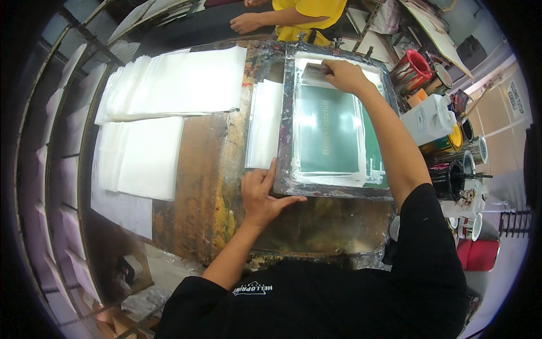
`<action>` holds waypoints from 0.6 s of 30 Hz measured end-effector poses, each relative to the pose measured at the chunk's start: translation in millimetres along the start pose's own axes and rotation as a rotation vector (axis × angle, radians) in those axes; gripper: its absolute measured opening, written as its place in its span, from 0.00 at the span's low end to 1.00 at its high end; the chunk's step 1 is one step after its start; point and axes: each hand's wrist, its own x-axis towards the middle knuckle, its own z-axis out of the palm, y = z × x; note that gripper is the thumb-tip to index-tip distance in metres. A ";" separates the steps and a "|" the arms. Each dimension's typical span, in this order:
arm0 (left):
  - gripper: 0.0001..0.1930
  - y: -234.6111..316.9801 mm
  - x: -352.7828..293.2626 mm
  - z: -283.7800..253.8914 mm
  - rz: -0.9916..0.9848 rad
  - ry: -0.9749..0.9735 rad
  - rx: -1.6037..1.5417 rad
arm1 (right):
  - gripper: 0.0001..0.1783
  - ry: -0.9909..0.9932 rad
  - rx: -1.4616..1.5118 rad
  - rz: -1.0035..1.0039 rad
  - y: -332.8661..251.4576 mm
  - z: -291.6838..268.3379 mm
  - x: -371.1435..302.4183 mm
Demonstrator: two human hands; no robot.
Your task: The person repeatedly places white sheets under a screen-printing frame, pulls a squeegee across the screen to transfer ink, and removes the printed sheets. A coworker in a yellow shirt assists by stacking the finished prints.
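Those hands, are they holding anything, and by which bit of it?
The right hand grips a squeegee near its right end; the exact spot is partly hidden. The left hand grips nothing, spread at the screen frame's near left corner.

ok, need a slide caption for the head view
Right hand grips a squeegee at the far end of a framed green screen; left hand spreads at its near-left corner.

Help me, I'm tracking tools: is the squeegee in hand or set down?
In hand: the right hand grips the squeegee inside the far end of the screen frame.
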 end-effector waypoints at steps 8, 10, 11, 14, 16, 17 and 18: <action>0.58 -0.2 -5.9 2.8 0.004 -0.026 -0.014 | 0.16 0.185 -0.146 -0.046 -40.0 19.9 -98.3; 0.58 0.7 -5.3 3.1 -0.005 -0.023 -0.044 | 0.18 0.128 -0.141 -0.050 -66.6 6.9 -153.6; 0.57 1.0 -5.1 2.3 -0.012 -0.021 -0.055 | 0.20 0.083 -0.134 -0.047 -81.5 -0.9 -177.9; 0.55 5.7 0.0 -2.2 -0.024 0.006 -0.113 | 0.23 0.065 -0.052 -0.045 -109.4 -28.3 -230.8; 0.53 12.9 12.0 -0.5 -0.083 0.095 -0.347 | 0.25 0.124 -0.019 -0.030 -124.0 -50.2 -245.8; 0.52 19.1 22.9 -2.2 -0.105 0.140 -0.435 | 0.27 0.250 -0.054 -0.057 -128.4 -59.8 -246.7; 0.50 25.5 34.2 -4.1 -0.120 0.182 -0.521 | 0.29 0.375 -0.086 -0.082 -130.5 -69.3 -243.2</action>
